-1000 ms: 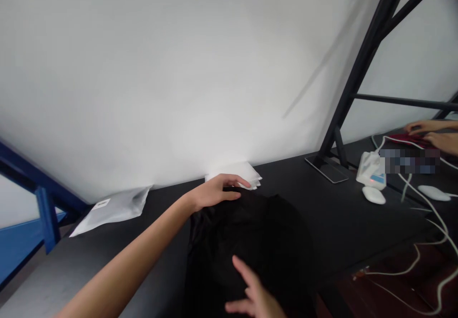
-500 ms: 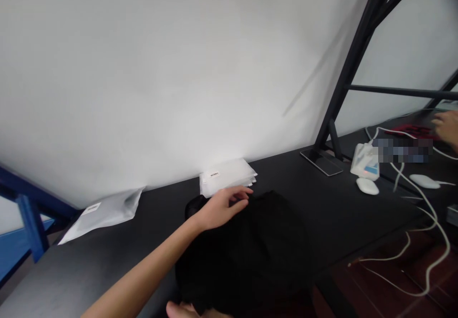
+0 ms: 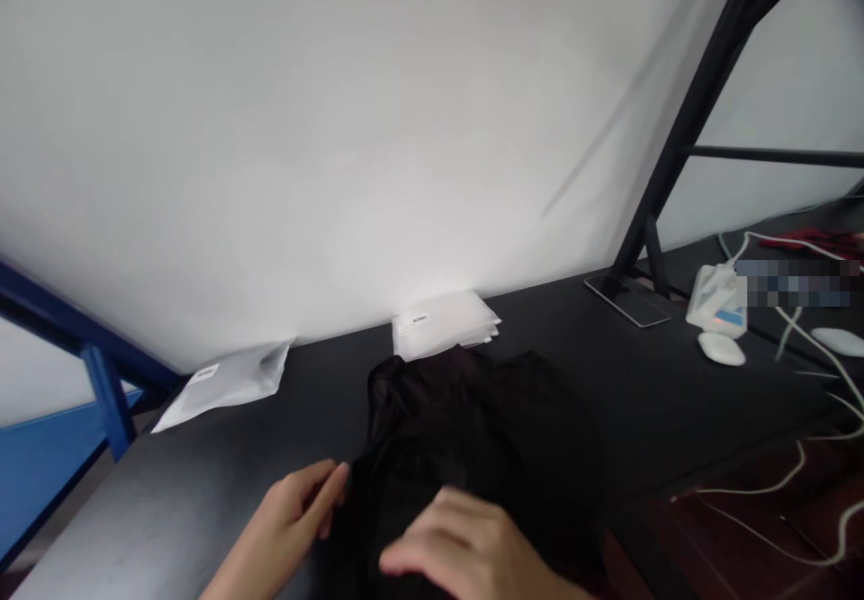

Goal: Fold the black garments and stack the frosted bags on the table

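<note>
A crumpled piece of black clothing (image 3: pixel 486 429) lies on the black table in front of me; its exact kind is hard to make out in the dark folds. At its left edge, my left hand (image 3: pixel 297 514) pinches the cloth between thumb and fingers. My right hand (image 3: pixel 472 541) is over the near part of the garment, its fingers curled in on the fabric, with the fingertips partly hidden and slightly blurred.
White labelled packets (image 3: pixel 445 323) are stacked by the wall, and a single packet (image 3: pixel 233 380) lies left. Toward the right are a tablet-like device (image 3: pixel 627 300), a white box (image 3: pixel 716 301), a white mouse (image 3: pixel 721 348) and loose cables. Blue (image 3: pixel 108 402) and black (image 3: pixel 695 105) frames flank the table.
My left hand has drawn back from the garment's far side to its near left edge. My right hand has risen into view over the cloth, and the garment's far-left part has been spread out.
</note>
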`<state>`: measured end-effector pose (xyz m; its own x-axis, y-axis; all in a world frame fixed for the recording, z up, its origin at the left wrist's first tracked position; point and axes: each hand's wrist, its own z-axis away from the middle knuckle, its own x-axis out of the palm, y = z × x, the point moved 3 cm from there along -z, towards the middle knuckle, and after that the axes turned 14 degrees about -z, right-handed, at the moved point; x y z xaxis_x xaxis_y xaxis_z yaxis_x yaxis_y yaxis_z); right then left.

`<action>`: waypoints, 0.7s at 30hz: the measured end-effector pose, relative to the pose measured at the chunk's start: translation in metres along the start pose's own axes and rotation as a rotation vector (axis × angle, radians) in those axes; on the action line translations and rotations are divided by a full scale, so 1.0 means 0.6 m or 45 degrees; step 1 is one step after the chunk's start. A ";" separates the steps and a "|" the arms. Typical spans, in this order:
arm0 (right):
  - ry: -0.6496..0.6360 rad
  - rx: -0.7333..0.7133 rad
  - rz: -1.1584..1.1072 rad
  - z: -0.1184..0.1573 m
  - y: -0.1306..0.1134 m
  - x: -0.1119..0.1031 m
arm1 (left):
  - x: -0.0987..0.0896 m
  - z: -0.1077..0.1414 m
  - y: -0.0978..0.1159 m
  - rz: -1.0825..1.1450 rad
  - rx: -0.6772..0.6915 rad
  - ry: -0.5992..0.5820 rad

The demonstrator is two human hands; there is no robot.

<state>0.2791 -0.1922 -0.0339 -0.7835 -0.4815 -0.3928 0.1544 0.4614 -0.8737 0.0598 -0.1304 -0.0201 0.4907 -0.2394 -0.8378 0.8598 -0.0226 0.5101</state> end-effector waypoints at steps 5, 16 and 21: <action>-0.064 -0.009 0.645 -0.024 0.003 -0.022 | 0.052 0.017 -0.004 0.198 -0.082 -0.132; 0.723 0.194 -0.446 -0.022 -0.038 -0.150 | 0.043 -0.002 0.037 0.177 -0.001 0.235; 1.259 0.166 -0.768 0.036 -0.029 -0.259 | 0.014 -0.011 0.040 0.070 0.000 0.393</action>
<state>0.4111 -0.1418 0.0360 -0.8699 0.2204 0.4413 -0.3876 0.2480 -0.8878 0.0854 -0.1268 -0.0161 0.5561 0.0657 -0.8285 0.8308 -0.0175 0.5563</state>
